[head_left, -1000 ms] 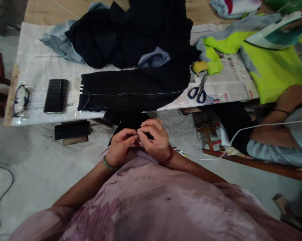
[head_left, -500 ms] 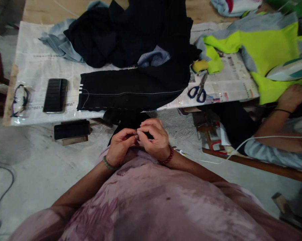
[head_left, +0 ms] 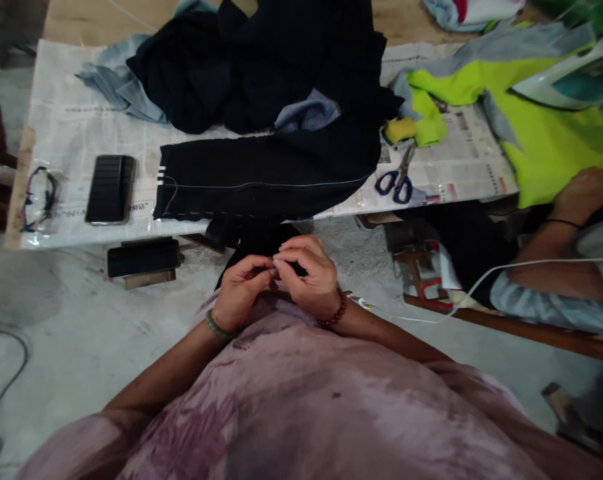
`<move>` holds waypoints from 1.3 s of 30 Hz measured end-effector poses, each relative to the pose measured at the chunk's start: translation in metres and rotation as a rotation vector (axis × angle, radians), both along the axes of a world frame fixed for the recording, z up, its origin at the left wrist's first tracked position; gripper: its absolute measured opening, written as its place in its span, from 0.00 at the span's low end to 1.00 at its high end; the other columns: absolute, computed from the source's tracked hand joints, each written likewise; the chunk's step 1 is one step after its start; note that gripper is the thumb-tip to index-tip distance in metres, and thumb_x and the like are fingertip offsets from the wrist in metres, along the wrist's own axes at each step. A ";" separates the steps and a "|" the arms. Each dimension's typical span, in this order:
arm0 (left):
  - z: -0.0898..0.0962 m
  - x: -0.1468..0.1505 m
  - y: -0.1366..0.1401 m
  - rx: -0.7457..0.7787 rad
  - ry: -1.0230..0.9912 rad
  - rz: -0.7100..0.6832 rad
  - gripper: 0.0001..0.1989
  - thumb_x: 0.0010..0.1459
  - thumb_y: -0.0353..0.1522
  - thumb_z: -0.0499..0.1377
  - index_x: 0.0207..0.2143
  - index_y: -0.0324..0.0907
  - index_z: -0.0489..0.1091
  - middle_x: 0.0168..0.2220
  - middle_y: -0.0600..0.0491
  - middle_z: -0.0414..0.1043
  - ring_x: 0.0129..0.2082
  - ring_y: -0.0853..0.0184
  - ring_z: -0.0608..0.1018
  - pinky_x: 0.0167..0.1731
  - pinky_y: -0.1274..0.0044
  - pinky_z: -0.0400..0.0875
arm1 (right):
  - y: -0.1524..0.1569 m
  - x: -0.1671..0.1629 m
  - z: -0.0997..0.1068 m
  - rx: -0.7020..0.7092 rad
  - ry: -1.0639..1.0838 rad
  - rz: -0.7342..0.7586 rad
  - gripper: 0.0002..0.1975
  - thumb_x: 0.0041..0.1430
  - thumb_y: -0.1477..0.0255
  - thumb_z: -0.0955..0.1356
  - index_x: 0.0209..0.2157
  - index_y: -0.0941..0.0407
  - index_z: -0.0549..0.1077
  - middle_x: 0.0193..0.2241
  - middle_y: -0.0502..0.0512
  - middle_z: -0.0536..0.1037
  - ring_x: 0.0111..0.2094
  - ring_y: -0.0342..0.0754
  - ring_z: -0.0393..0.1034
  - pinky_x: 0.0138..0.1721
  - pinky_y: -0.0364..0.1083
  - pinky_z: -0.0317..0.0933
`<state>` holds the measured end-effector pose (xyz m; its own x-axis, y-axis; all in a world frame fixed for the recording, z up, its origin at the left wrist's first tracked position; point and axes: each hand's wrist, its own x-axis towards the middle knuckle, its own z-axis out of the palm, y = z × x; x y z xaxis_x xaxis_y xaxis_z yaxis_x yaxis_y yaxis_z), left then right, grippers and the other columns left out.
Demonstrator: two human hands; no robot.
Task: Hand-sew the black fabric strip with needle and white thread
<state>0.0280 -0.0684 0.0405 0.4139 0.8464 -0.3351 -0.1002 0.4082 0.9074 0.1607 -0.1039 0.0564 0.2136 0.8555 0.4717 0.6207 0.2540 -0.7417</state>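
Observation:
My left hand (head_left: 242, 290) and my right hand (head_left: 309, 273) meet in front of my lap, fingertips pinched together. Whatever they hold between them is too small to make out. Just beyond them, on the table, lies a black trouser leg (head_left: 261, 173) with a pale thread line running along it and white stitches near its lower edge. A loose end of thread curls by its left end, where short white stripes show. Dark bunched clothing (head_left: 261, 67) is heaped behind it.
Newspaper (head_left: 66, 133) covers the table. On it are blue-handled scissors (head_left: 399, 181), a yellow sponge-like block (head_left: 400, 131), a phone (head_left: 110, 189) and glasses (head_left: 40, 200). Another phone (head_left: 144, 258) sits below the edge. At right, a co-worker's hand (head_left: 586, 193) rests by a yellow-grey garment (head_left: 546, 140) under an iron (head_left: 576, 77).
The iron at right has moved up and away over the yellow-grey garment, and its white cord has shifted a little. My hands stay nearly still, pinched together.

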 end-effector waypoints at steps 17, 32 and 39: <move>-0.002 0.000 0.001 -0.040 -0.022 -0.001 0.06 0.44 0.31 0.63 0.28 0.40 0.72 0.22 0.57 0.70 0.22 0.73 0.72 0.24 0.81 0.68 | -0.001 0.001 -0.001 0.024 0.033 -0.014 0.04 0.52 0.76 0.65 0.26 0.55 0.71 0.30 0.52 0.72 0.36 0.44 0.67 0.41 0.50 0.60; -0.001 0.000 0.000 -0.029 -0.027 -0.002 0.05 0.44 0.30 0.63 0.28 0.40 0.72 0.23 0.57 0.70 0.23 0.74 0.71 0.25 0.81 0.67 | -0.001 0.001 -0.003 -0.010 0.028 -0.007 0.04 0.52 0.76 0.65 0.26 0.55 0.70 0.30 0.52 0.72 0.36 0.44 0.66 0.42 0.50 0.60; -0.001 0.000 0.000 -0.013 -0.008 -0.009 0.05 0.44 0.31 0.63 0.28 0.40 0.72 0.23 0.57 0.70 0.22 0.74 0.71 0.24 0.81 0.67 | 0.000 0.001 -0.002 0.011 0.012 -0.010 0.04 0.53 0.75 0.65 0.25 0.55 0.70 0.29 0.52 0.72 0.35 0.44 0.67 0.41 0.49 0.60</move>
